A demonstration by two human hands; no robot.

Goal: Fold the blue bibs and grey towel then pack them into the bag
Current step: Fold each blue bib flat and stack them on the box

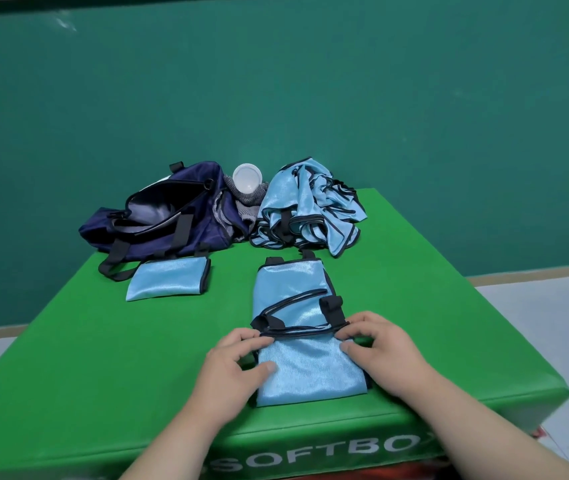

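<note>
A light blue bib (297, 299) with black trim lies lengthwise on the green soft box (68, 358), its near end folded over. My left hand (234, 372) pinches the folded edge at its left corner. My right hand (380, 344) pinches the same edge at the right corner. One folded blue bib (168, 278) lies to the left, in front of the open navy bag (158, 216). A heap of unfolded blue bibs (311, 209) sits at the back. The grey towel (245, 202) is bunched between bag and heap.
A white round lid or cup (247, 177) rests on the grey towel. The bag's black straps (116, 261) trail toward the folded bib. The soft box's front edge is just below my wrists; a green wall stands behind.
</note>
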